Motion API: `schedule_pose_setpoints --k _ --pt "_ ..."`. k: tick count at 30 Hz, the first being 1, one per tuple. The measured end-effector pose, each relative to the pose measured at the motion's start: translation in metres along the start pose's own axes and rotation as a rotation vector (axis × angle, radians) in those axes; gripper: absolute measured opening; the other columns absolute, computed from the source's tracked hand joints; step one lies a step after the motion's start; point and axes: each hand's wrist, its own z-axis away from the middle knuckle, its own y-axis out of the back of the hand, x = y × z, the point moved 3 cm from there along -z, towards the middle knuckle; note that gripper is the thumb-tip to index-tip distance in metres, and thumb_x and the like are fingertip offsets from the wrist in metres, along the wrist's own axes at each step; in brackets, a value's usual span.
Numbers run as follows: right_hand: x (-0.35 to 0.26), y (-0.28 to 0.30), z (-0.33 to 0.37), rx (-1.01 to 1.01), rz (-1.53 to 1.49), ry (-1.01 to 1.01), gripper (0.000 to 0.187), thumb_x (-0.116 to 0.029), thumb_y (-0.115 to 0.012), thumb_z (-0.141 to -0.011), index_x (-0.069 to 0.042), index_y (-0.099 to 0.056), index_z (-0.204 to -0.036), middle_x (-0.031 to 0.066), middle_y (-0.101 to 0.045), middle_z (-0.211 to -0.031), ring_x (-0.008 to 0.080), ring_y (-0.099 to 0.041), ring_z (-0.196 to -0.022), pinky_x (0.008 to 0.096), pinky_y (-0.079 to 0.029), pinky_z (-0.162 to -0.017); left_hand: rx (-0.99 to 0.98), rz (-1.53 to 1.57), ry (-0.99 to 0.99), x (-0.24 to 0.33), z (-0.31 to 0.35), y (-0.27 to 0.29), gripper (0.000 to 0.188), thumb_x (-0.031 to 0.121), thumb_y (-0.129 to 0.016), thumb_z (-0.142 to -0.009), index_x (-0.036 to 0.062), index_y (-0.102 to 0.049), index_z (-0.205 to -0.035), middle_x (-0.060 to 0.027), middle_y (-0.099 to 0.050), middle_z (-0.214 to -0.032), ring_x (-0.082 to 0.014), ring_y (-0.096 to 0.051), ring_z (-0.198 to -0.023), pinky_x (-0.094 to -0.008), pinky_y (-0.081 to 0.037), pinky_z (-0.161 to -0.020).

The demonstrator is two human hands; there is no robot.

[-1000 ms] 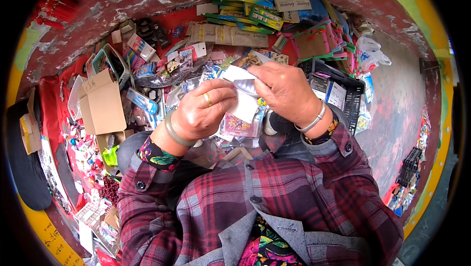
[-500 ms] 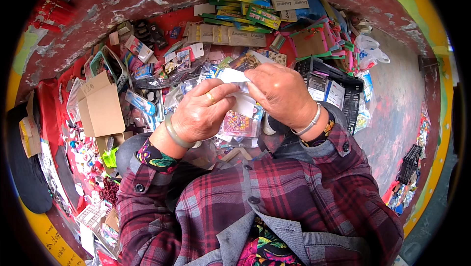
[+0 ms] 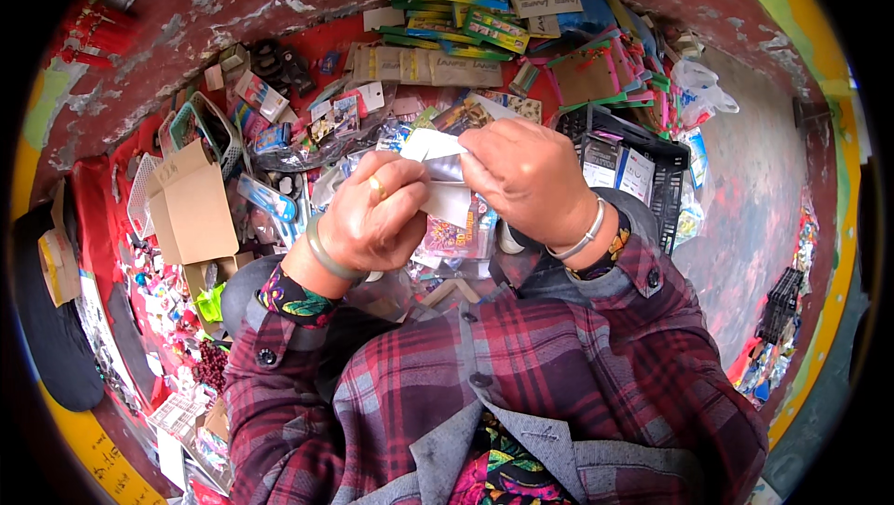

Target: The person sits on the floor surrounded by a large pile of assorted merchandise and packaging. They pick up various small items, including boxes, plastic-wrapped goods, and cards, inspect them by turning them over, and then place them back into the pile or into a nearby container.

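Observation:
A small white piece of paper or card [image 3: 449,204] with a shiny greyish strip across its middle is stretched between my hands. My left hand [image 3: 377,215], wearing a ring and a bangle, is closed with curled fingers on its left side. Thumb and fingers of my right hand [image 3: 529,179] pinch its upper right edge. Both sets of fingertips are partly hidden, and I cannot make out exactly what the white piece is. Below it, close to my lap, lies a colourful printed packet [image 3: 451,239] among clear plastic wrappers.
An open cardboard box [image 3: 196,207] and a mesh basket [image 3: 223,137] stand to the left. Right of my hands is a black plastic crate [image 3: 669,184]. Yellow-green flat boxes [image 3: 495,30] are stacked at the back, beside pink- and green-edged boards [image 3: 582,77] and a white plastic bag [image 3: 700,95].
My left fingers have curled in more tightly and the hand has shifted slightly left. The gap between my hands has widened, and more of the shiny strip shows.

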Motion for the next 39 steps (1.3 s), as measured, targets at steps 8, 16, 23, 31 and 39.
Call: schedule_pose_setpoints --k 8,16,23,31,39 --pt "-0.014 0.015 0.003 0.101 0.078 0.119 0.028 -0.006 -0.072 -0.064 -0.003 -0.062 -0.089 0.0072 -0.061 -0.081 0.0217 -0.061 -0.067 0.0298 -0.050 -0.056 0.045 -0.126 -0.068 0.009 0.003 0.002 0.036 0.002 -0.061 -0.044 0.0032 -0.058 -0.080 -0.0086 -0.057 -0.089 -0.0274 -0.054 -0.078 -0.0342 -0.046 -0.070" --pt "-0.009 0.020 -0.003 0.190 0.152 0.273 0.021 -0.013 -0.059 -0.063 -0.004 -0.062 -0.081 0.0031 -0.055 -0.080 0.0183 -0.056 -0.072 0.0289 -0.047 -0.056 0.003 0.007 -0.033 0.011 -0.003 0.005 0.033 0.007 -0.066 -0.058 0.0005 -0.062 -0.090 -0.0139 -0.057 -0.100 -0.0280 -0.057 -0.082 -0.0333 -0.047 -0.071" --pt "-0.008 0.023 0.009 0.112 0.150 0.394 0.033 -0.009 -0.062 -0.057 -0.002 -0.064 -0.090 0.0049 -0.058 -0.090 0.0207 -0.059 -0.085 0.0285 -0.052 -0.066 0.205 0.719 0.681 -0.016 -0.002 0.008 0.020 0.005 -0.061 -0.082 -0.0008 -0.056 -0.100 -0.0104 -0.055 -0.106 -0.0154 -0.055 -0.091 -0.0268 -0.045 -0.077" --pt "-0.009 0.010 0.026 0.028 0.117 0.581 0.035 -0.009 -0.063 -0.062 -0.003 -0.064 -0.096 0.0063 -0.058 -0.094 0.0235 -0.061 -0.088 0.0291 -0.053 -0.066 -0.306 1.501 0.964 -0.031 0.026 -0.036 0.076 0.028 -0.064 -0.083 0.0001 -0.024 -0.141 -0.0195 -0.032 -0.140 -0.0264 -0.030 -0.130 -0.0352 -0.026 -0.106" --pt "-0.016 0.011 0.029 -0.014 0.054 0.620 0.035 -0.007 -0.064 -0.062 -0.002 -0.064 -0.097 0.0072 -0.058 -0.095 0.0253 -0.061 -0.093 0.0303 -0.055 -0.070 -0.465 1.656 0.872 -0.038 0.043 -0.056 0.089 0.037 -0.065 -0.080 0.0054 -0.013 -0.145 -0.0199 -0.022 -0.146 -0.0273 -0.024 -0.134 -0.0381 -0.024 -0.107"
